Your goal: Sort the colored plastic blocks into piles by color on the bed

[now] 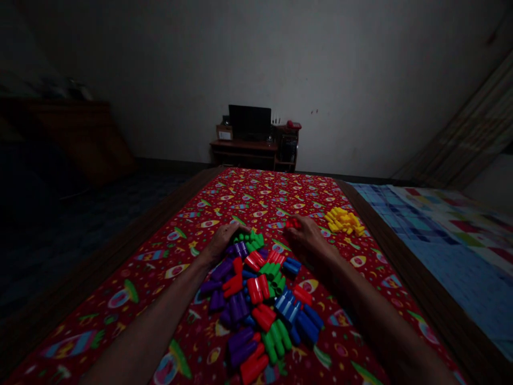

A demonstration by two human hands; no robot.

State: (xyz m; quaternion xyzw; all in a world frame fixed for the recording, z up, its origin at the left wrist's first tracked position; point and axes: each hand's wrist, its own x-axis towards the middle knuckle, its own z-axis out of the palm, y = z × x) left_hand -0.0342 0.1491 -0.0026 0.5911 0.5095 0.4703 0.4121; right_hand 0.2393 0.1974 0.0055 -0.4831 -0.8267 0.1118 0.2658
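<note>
Green, purple, red and blue plastic pieces lie in a mixed heap [258,289] on the red patterned cloth [160,289]. At the heap's far left edge is my left hand [225,238], its fingers reaching over green pieces [253,240]; whether it grips any is unclear. To the right and beyond the heap, my right hand [305,232] has its fingers closed round a red piece [293,223]. A separate pile of yellow pieces [343,221] sits to the right of my right hand.
A dark monitor [250,122] stands on a small desk [244,147] by the far wall. On the left is a wooden cabinet [80,133]. Blue checked bedding [409,219] lies along the right side.
</note>
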